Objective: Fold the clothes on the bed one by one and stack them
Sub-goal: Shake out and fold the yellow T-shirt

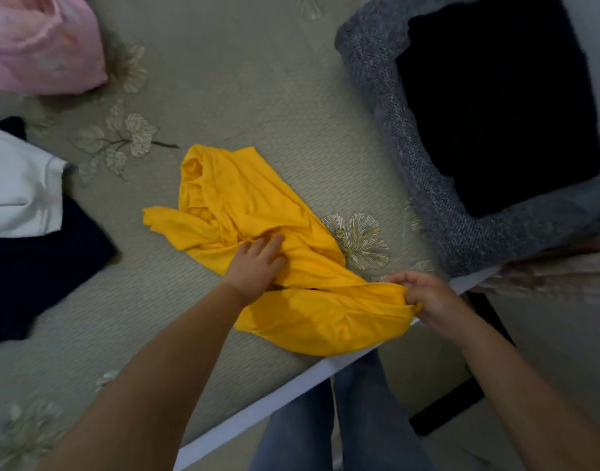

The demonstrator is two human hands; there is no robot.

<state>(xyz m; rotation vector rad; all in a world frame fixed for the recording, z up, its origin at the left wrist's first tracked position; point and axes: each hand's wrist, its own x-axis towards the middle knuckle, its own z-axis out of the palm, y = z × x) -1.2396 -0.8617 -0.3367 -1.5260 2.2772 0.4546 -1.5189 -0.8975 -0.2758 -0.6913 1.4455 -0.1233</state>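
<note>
A crumpled yellow garment lies on the bed near its front edge. My left hand rests on the middle of the cloth, with its fingertips tucked into a fold. My right hand pinches the garment's near right corner at the bed's edge. To the left lies a white garment on top of a dark navy one. A pink garment is bunched at the far left corner.
A grey knitted piece with a black garment on it lies at the right of the bed. The bed's white edge runs diagonally in front of my jeans-clad legs. Floor shows at the right.
</note>
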